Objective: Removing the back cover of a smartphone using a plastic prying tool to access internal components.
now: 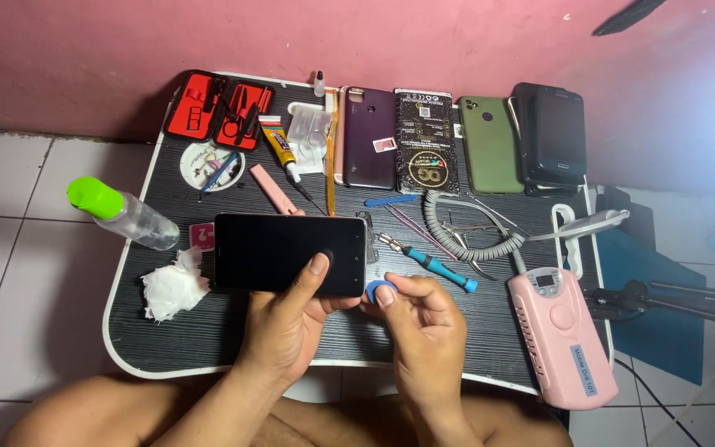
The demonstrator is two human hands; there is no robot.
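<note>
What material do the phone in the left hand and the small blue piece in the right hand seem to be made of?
The phone, held in the left hand: its front looks like glossy black glass, smooth and faintly reflective. The blue piece, pinched in the right hand: probably thin plastic, matte and evenly coloured, though fingers hide much of it.

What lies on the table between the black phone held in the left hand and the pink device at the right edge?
In the head view, between the black phone and the pink device lie a blue-handled screwdriver, and the right hand pinching a blue pick.
</note>
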